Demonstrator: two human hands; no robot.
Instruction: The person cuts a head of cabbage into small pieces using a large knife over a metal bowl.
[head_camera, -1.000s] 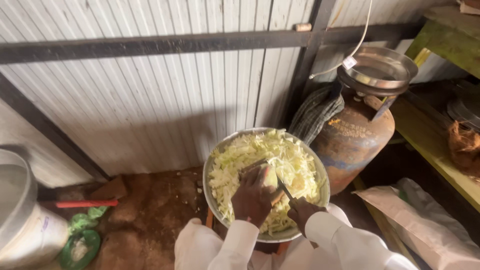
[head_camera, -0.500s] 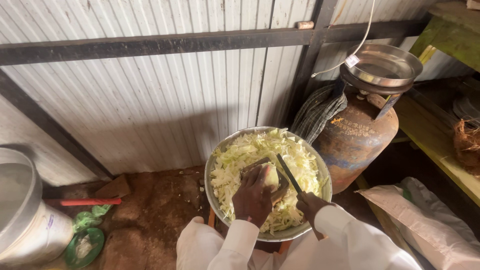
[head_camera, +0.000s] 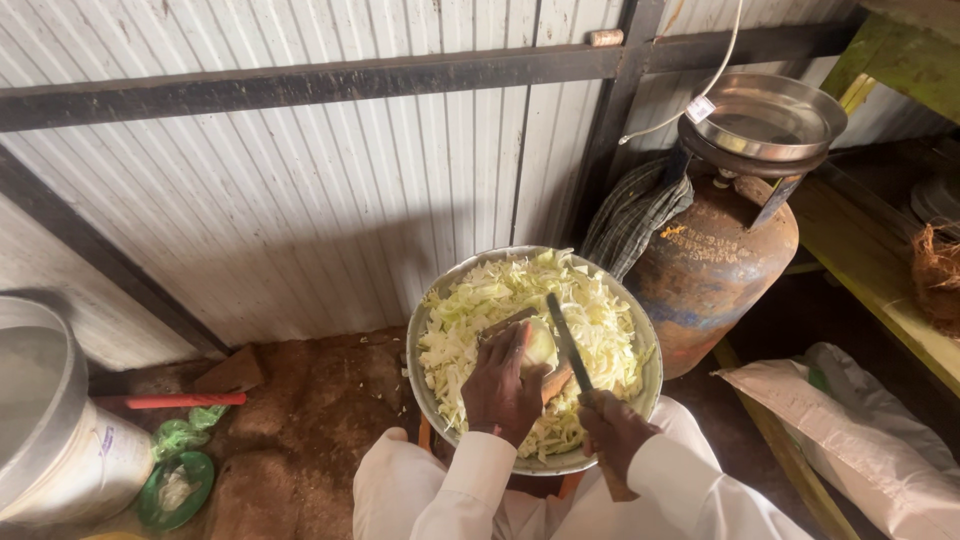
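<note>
A wide metal bowl (head_camera: 431, 315) full of shredded pale green cabbage (head_camera: 470, 310) rests on my lap. My left hand (head_camera: 503, 387) grips a small remaining chunk of cabbage (head_camera: 541, 345) above the shreds. My right hand (head_camera: 612, 428) is closed on the wooden handle of a long knife (head_camera: 566, 343). The blade points away from me and lies against the right side of the chunk. Both arms wear white sleeves.
A rusty gas cylinder (head_camera: 708, 265) with a metal pan (head_camera: 766, 118) on top stands right of the bowl, a checked cloth (head_camera: 628, 215) beside it. A corrugated metal wall is behind. A white bucket (head_camera: 55, 440) stands at left, a white sack (head_camera: 840, 430) at right.
The knife blade has shifted from angled left to pointing straight away beside the chunk. My right hand sits a little lower. The view has swung slightly.
</note>
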